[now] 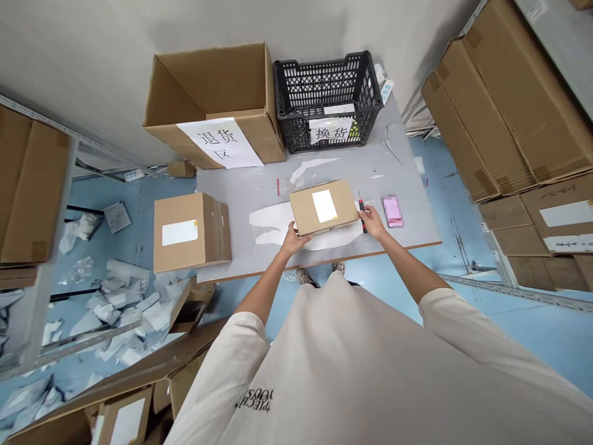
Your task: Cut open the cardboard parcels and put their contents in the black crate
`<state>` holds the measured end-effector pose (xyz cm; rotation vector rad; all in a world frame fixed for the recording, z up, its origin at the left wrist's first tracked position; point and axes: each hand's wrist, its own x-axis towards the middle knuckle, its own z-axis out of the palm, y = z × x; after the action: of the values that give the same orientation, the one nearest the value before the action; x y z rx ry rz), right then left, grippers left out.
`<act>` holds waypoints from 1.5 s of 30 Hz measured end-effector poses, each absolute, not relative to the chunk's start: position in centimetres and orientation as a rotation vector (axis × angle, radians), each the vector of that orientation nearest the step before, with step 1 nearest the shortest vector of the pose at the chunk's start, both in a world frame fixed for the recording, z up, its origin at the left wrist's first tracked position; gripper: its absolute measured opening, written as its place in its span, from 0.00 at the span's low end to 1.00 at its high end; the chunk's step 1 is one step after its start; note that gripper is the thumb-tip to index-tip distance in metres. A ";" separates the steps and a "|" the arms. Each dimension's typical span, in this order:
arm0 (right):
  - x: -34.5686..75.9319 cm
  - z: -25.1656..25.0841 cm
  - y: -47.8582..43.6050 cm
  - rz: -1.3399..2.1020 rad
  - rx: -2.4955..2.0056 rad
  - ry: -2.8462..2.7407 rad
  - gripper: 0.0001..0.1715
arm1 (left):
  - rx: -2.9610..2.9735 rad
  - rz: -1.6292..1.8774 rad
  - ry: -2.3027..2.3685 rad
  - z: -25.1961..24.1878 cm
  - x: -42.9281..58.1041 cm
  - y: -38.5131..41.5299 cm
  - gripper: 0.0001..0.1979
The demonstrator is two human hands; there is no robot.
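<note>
Small box [303, 209] mid-frame on the bench [252, 185], over white wrapping [271, 216]; looks closed, contents unseen. Work on it seems early; larger box [178, 211] at left looks closed too. Your left hand [291, 240] is partly curled, gripping the small box's lower-left corner. Your right hand [372, 222], fingers bent, is at its right end, against the cutter [361, 204]; can't tell whether you hold it.

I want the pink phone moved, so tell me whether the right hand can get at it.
Probably yes: the pink phone lies just to the right of the right hand, with nothing visible between them.
</note>
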<state>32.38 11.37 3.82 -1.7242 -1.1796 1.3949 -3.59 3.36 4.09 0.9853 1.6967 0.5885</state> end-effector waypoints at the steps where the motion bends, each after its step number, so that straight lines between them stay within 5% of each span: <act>1: 32.2 4.0 11.4 1.396 -1.728 -1.181 0.39 | 0.995 0.563 1.706 4.3 -3.5 3.2 0.63; 18: 32.5 10.0 11.5 1.272 -1.680 -1.189 0.37 | 1.174 0.584 1.919 11.4 -3.5 2.9 0.35; 31: 31.2 9.1 15.6 1.150 -1.635 -1.343 0.40 | 1.622 0.653 1.794 10.7 -1.6 3.6 0.31; 45: 24.9 18.2 17.7 1.081 -1.288 -2.432 0.29 | 1.959 0.394 1.743 11.0 0.0 2.9 0.38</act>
<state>24.89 17.69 18.15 -1.2878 -2.4319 1.0813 -0.02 2.86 10.96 1.9587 1.7428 0.3943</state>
